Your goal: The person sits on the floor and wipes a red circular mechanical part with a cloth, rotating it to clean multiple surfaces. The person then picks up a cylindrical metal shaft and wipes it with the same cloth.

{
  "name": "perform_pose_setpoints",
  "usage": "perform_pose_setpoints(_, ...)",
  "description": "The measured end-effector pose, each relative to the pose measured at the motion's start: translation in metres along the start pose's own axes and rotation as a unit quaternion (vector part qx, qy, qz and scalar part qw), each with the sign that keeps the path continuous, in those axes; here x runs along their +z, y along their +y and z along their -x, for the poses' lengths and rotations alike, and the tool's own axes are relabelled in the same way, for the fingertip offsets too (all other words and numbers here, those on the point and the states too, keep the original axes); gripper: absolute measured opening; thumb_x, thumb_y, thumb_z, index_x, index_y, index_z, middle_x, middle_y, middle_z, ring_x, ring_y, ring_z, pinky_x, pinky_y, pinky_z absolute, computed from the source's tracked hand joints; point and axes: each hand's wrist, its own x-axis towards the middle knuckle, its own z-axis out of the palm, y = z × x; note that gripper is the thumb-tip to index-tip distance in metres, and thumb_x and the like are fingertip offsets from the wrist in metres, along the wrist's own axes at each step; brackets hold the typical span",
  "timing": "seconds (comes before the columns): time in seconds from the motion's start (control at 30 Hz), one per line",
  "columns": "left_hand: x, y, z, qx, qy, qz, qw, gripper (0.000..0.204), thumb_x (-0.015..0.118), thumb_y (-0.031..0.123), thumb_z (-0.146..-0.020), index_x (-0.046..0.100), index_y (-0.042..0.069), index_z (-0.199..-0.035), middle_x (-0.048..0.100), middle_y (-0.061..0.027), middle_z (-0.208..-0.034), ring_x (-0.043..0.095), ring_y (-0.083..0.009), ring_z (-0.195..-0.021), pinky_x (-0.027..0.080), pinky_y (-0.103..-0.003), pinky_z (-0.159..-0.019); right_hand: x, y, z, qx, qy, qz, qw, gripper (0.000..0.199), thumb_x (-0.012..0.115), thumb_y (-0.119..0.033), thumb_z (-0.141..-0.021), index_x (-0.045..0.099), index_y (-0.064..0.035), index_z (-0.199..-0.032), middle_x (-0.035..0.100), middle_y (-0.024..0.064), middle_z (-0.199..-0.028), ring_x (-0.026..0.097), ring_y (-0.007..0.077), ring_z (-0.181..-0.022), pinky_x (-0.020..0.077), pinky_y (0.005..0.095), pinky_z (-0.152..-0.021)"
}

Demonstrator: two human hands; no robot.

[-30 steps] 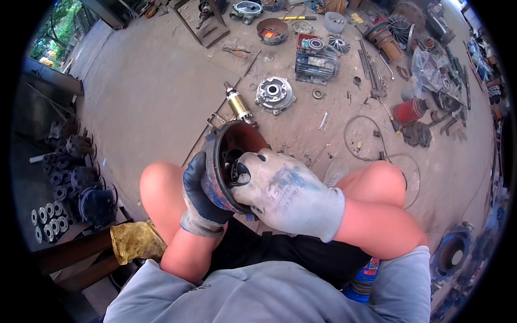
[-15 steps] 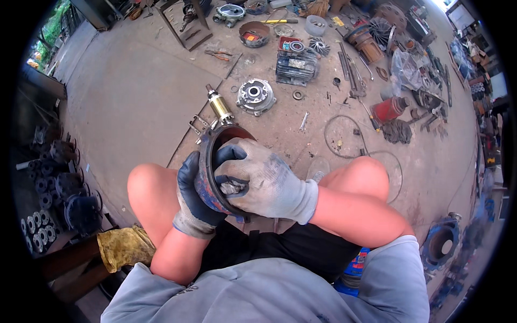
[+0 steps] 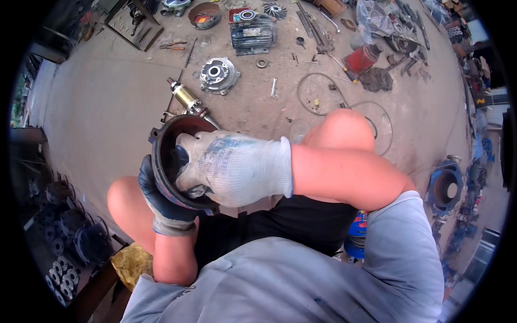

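My left hand (image 3: 164, 212), in a dark-palmed work glove, is closed around the outer left side of a round metal housing (image 3: 156, 141). The housing is tilted over my lap, its wide mouth facing up and to the right, with a reddish-brown inside wall. Reaching into that mouth, my right hand (image 3: 234, 167) in a pale, stained knit glove has its fingers bent around a crumpled grey wad (image 3: 198, 190), perhaps a rag. Its fingertips are partly hidden inside. Just beyond the housing lies a gold-coloured rotor with a shaft (image 3: 186, 98).
On the floor ahead are a silver end cover (image 3: 218, 75), a finned motor body (image 3: 253, 35), a wrench (image 3: 274, 87), pliers (image 3: 173, 46) and a metal ring (image 3: 262, 63). Farther right are a red jack (image 3: 362, 58) and a looped cable (image 3: 301, 99). A yellow cloth (image 3: 133, 265) is at lower left.
The view has shifted, so the floor things appear farther left and up. My right hand has turned, showing more of its back, and the wad is less visible. Both hands keep their hold.
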Motion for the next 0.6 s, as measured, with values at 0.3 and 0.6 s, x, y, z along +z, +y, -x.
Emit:
perform_pose_setpoints(0.3,0.031,-0.005,0.007,0.121,-0.048,-0.135,0.982,0.049,0.054,0.039,-0.104,0.061,0.005,-0.139,0.067,-0.0141,-0.137,0.063,-0.0272,-0.127,0.051,-0.047,-0.111,-0.029,0.000,0.006,-0.037,-0.040,0.017,0.998,0.029,0.085,-0.014,-0.069,0.081,-0.0148,-0.097,0.064,0.0163,-0.113,0.063,0.0361,-0.106,0.0540,0.0472,-0.090)
perform_pose_setpoints(0.6,0.052,0.026,0.007,0.231,-0.025,-0.166,0.958,0.065,0.056,0.047,-0.099,0.052,0.004,-0.147,0.058,-0.0164,-0.146,0.058,-0.0304,-0.133,0.049,-0.047,-0.114,-0.109,0.034,0.067,0.067,0.387,-0.228,0.891,0.070,0.066,-0.025,-0.081,0.054,0.0088,-0.141,0.062,0.0215,-0.138,0.062,0.0308,-0.129,0.0479,0.0421,-0.113)
